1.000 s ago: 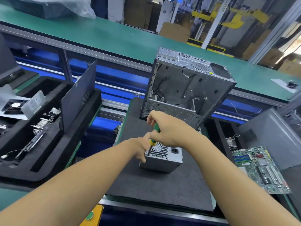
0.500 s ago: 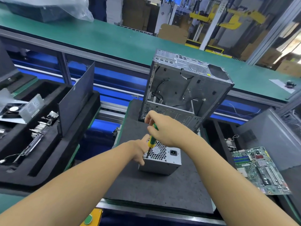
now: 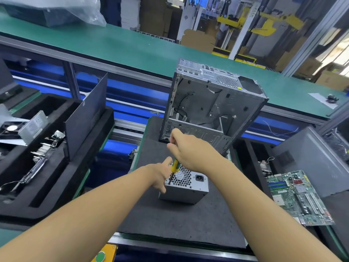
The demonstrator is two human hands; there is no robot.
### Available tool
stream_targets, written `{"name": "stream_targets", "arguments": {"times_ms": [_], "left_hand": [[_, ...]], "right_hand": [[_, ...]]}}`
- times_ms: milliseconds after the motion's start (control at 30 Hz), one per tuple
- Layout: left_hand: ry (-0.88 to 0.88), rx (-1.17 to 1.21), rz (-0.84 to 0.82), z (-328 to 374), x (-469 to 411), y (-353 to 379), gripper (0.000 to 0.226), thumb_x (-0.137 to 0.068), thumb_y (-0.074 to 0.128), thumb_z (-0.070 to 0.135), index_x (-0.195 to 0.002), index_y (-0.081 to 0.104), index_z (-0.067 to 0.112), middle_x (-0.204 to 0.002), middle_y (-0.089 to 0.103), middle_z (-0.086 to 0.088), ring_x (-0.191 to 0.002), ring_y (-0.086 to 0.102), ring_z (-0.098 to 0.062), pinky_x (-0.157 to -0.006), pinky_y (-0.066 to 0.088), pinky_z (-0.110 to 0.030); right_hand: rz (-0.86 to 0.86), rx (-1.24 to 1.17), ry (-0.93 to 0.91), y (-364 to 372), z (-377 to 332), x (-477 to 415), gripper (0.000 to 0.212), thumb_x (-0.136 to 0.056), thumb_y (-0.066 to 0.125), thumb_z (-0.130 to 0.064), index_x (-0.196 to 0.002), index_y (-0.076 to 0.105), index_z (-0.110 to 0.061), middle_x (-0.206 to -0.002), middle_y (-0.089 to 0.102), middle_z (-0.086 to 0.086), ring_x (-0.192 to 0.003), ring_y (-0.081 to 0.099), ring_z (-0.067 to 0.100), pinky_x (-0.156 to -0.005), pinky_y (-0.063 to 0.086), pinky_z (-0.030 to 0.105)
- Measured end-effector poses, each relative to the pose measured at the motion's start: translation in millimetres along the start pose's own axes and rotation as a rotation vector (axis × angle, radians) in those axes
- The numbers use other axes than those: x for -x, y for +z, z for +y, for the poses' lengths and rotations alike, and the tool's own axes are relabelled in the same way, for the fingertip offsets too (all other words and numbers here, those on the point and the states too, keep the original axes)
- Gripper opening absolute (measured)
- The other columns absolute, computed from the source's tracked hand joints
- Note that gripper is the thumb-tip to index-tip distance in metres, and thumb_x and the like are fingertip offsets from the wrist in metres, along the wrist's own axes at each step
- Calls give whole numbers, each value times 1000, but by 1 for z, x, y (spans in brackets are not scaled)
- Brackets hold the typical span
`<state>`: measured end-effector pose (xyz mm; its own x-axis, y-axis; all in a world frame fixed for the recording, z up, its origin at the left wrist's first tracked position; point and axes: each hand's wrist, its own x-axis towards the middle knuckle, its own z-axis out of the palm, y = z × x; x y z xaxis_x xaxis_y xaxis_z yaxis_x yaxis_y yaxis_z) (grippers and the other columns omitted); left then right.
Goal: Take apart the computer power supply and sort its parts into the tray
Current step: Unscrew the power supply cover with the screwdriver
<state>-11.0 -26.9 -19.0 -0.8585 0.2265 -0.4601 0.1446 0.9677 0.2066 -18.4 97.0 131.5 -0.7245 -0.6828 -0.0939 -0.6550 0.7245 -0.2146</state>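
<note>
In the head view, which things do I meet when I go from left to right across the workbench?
black fan → dark side panel, standing upright → power supply on the grey mat → motherboard. The open computer case stands behind the power supply, so it has no clear place in this order.

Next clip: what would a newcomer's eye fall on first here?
At centre, the right hand holds a yellow-green screwdriver tip-down on the grey power supply, whose left edge the left hand touches. Behind stands an open metal case; a green motherboard lies at right.
</note>
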Motion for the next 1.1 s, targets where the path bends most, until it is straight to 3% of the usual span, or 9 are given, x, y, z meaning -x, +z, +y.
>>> {"name": "stream_targets", "arguments": {"times_ms": [133,433,600,700,767,867,933,1000,1100], "left_hand": [[2,8,13,-2,-3,2,61,-85,75,38,-125,50,-2,-140,27,-15,-111,56,-36,-95,51,-44],[53,39,23,1,1,-4,83,-84,78,29,-145,29,3,-147,20,-16,-117,54,-37,-98,49,-43],[38,60,25,3,3,-4,86,-83,79,29,-145,25,4,-137,31,-13,-113,56,-36,-96,51,-42],[12,49,-14,2,3,-5,61,-85,76,33,-126,43,1,-124,31,-10,-111,57,-36,-92,51,-40],[-4,29,-30,3,4,-6,40,-87,74,34,-82,45,7,-97,34,-2,-105,58,-35,-83,49,-37],[-19,-13,-61,3,7,-9,54,-88,72,34,-65,32,6,-74,27,-3,-96,57,-33,-76,46,-38],[-37,31,-54,3,5,-8,44,-89,71,35,-96,52,-5,-97,46,-9,-110,58,-36,-84,48,-41],[-15,53,-38,4,4,-6,73,-88,73,35,-141,38,-2,-136,39,-18,-120,55,-37,-94,48,-42],[8,41,8,6,4,-5,90,-87,75,34,-149,19,0,-125,35,-11,-111,58,-34,-94,50,-40]], "right_hand": [[-86,-120,-13,-5,-2,1,8,-92,47,-27,-99,42,-27,-88,58,-8,-80,57,21,-67,46,40],[27,78,26,0,3,2,33,-98,31,-59,-96,38,-26,-81,51,-9,-72,49,15,-61,34,37],[-46,-76,21,-2,1,0,14,-102,39,-39,-103,43,-25,-91,61,-5,-79,56,17,-64,45,37],[-97,-121,14,-7,-1,2,13,-96,48,-28,-109,45,-27,-104,58,-6,-88,58,18,-79,51,42],[-123,-125,16,-10,-2,4,21,-89,54,-27,-108,46,-27,-108,55,-5,-91,57,20,-81,51,44],[-146,-75,28,-10,-3,7,25,-86,56,-33,-107,45,-28,-111,53,-5,-94,54,21,-82,50,43],[-111,27,44,-7,-3,8,27,-89,52,-46,-107,43,-29,-112,52,-5,-93,54,23,-79,47,41],[-58,101,67,-5,-3,8,35,-93,40,-61,-105,42,-27,-103,54,-4,-90,54,25,-75,44,41],[-35,95,79,-5,-3,6,34,-101,29,-54,-101,41,-22,-91,57,-1,-85,55,27,-72,45,42]]}}
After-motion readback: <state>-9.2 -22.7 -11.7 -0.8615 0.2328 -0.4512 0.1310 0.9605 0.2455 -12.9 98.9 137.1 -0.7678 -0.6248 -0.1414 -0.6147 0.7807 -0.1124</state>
